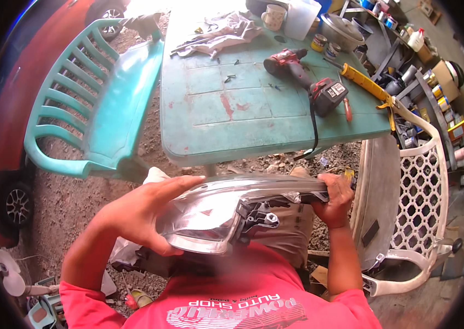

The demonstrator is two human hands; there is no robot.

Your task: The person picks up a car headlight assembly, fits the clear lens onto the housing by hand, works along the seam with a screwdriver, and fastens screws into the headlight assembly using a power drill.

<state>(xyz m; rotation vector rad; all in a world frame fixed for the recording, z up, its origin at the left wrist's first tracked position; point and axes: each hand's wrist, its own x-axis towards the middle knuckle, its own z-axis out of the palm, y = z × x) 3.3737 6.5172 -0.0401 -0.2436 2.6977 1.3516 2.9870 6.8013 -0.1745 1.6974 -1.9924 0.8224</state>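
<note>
A car headlight (204, 211) with a clear, shiny lens is held up over my lap, between both hands. My left hand (147, 211) grips its wide left end, with the thumb at the lower edge and the fingers along the top. At the narrow right end my right hand (335, 198) is closed around the housing, its fingers curled over the edge. Dark brackets and a metal-coloured fitting (267, 219) show on the side toward me. The headlight's underside is hidden.
Beyond the headlight stands a green plastic table (204, 131) bearing a cordless drill (303, 77), a yellow caulking gun (363, 82), a rag (226, 35) and a mug (273, 17). A green chair (116, 104) and a red car (9, 137) are left, a white chair (421, 186) right.
</note>
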